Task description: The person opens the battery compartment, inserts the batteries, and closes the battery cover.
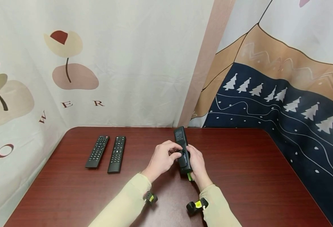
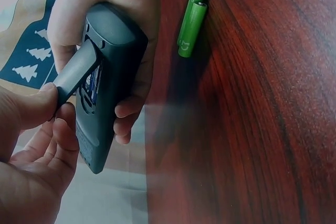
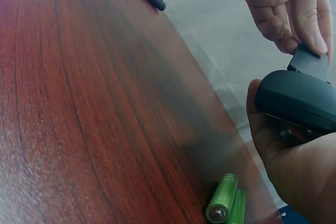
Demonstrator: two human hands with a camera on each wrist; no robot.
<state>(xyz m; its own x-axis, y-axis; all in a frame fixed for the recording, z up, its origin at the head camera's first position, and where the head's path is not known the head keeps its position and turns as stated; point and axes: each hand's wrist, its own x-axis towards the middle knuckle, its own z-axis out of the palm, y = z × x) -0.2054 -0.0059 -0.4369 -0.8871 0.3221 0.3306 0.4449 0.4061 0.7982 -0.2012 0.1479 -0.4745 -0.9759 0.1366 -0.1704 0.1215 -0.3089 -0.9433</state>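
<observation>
My right hand grips a black remote control, its back turned up, over the table. Between thumb and fingers my left hand pinches the battery cover, which stands tilted up from the remote's back with one end at the compartment. Inside the uncovered battery compartment, something bluish and shiny shows, partly hidden by the cover. Two green batteries lie side by side on the table below the remote; in the right wrist view these batteries are near the bottom edge.
Two more black remotes lie face up at the left, one further left and one beside it. The reddish-brown table ends at a printed curtain behind and a dark blue patterned cloth at the right.
</observation>
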